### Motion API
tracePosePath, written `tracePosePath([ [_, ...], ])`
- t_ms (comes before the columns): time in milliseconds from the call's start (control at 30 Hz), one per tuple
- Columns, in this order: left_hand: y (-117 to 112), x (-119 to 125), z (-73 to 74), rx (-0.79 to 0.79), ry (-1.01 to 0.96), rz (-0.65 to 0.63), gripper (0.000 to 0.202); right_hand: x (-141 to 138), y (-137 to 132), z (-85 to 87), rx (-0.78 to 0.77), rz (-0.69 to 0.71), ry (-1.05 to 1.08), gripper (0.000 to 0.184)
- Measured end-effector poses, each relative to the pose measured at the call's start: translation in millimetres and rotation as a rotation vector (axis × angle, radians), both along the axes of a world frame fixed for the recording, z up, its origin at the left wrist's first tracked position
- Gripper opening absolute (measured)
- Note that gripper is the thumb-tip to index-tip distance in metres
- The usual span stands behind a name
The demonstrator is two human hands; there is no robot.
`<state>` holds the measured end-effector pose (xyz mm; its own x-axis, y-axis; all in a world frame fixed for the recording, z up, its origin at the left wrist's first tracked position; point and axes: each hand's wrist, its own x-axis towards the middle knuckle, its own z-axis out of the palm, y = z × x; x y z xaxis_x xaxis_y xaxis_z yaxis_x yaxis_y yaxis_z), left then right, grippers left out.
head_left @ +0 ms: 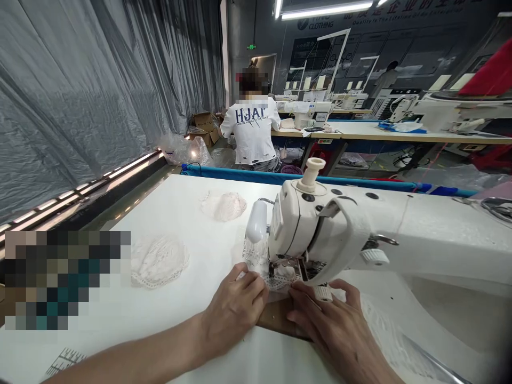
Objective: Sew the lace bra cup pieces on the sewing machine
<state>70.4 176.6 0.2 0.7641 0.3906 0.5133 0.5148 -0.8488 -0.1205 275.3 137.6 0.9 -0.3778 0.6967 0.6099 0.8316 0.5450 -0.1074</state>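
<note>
A white sewing machine (360, 229) stands on the white table (168, 213). A strip of white lace (276, 277) lies under its presser foot. My left hand (236, 306) rests to the left of the needle, fingers curled and pinching the lace edge. On the right, my right hand (328, 314) presses its fingers flat on the lace and on a brown piece (276, 317) beneath it, just in front of the machine head.
Two lace pieces lie on the table, one (158, 261) at the left and one (226, 205) further back. A person in a white printed shirt (252, 133) sits at another machine behind. Grey plastic sheeting (100, 90) hangs along the left. More sewing machines (440, 109) stand at the back right.
</note>
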Motion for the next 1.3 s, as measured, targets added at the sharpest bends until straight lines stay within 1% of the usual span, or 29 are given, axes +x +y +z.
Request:
tracePosePath([
  [100, 0.1, 0.3, 1.1, 0.004, 0.031, 0.016, 0.019, 5.8, 1.2, -4.6, -0.019, 0.018, -0.082, 0.035],
  [267, 0.7, 0.1, 2.1, 0.014, 0.038, 0.023, 0.02, 15.2, 4.7, -14.0, 0.008, 0.012, -0.177, 0.03],
  [400, 1.8, -1.5, -0.5, -0.004, 0.022, 0.039, 0.016, 16.6, 4.3, -16.5, -0.001, -0.022, -0.191, 0.029],
  [500, 7.7, -5.3, -1.4, -0.042, 0.015, 0.054, 0.012, 15.2, 2.4, -15.7, 0.004, -0.052, -0.166, 0.029],
  [567, 15.7, -9.0, -0.8, -0.06, 0.015, 0.069, 0.016, 14.7, 2.1, -15.4, 0.015, -0.054, -0.156, 0.029],
  [667, 27.9, -14.2, 1.4, -0.086, 0.017, 0.096, 0.032, 14.8, 4.0, -15.6, 0.045, -0.023, -0.188, 0.028],
  [733, 29.5, -16.4, 3.2, -0.086, 0.02, 0.124, 0.042, 13.1, 5.7, -14.5, 0.062, -0.006, -0.206, 0.027],
  [800, 22.1, -18.5, 5.8, -0.083, 0.03, 0.168, 0.048, 8.5, 6.0, -11.4, 0.071, 0.007, -0.185, 0.028],
  [867, 7.1, -22.7, 9.9, -0.11, 0.035, 0.183, 0.051, 0.9, 3.8, -6.6, 0.078, 0.037, -0.145, 0.03],
  [933, -9.9, -30.7, 15.8, -0.191, 0.025, 0.142, 0.049, -8.5, -0.9, -2.0, 0.08, 0.077, -0.084, 0.031],
  [1033, -28.6, -48.4, 24.3, -0.278, -0.021, 0.081, 0.036, -21.5, -10.4, 1.5, 0.051, 0.152, 0.011, 0.031],
  [1067, -33.1, -54.6, 25.7, -0.282, -0.024, 0.072, 0.035, -25.2, -13.9, 1.4, 0.031, 0.185, 0.001, 0.032],
  [1100, -37.6, -60.3, 26.0, -0.278, -0.017, 0.063, 0.039, -28.6, -17.6, 0.6, 0.016, 0.219, -0.033, 0.041],
  [1167, -49.7, -69.2, 22.7, -0.268, 0.025, 0.046, 0.056, -35.5, -26.5, -3.1, 0.032, 0.303, -0.152, 0.071],
  [1200, -58.2, -72.2, 19.3, -0.261, 0.046, 0.039, 0.065, -39.6, -32.4, -6.1, 0.063, 0.339, -0.205, 0.082],
  [1233, -68.3, -74.3, 15.2, -0.242, 0.058, 0.034, 0.073, -44.3, -39.4, -9.8, 0.095, 0.36, -0.245, 0.086],
  [1267, -79.9, -75.8, 10.5, -0.201, 0.058, 0.032, 0.076, -49.7, -47.8, -13.9, 0.12, 0.379, -0.284, 0.083],
  [1300, -92.1, -76.7, 5.9, -0.145, 0.055, 0.038, 0.073, -55.7, -57.5, -18.3, 0.129, 0.375, -0.299, 0.073],
])
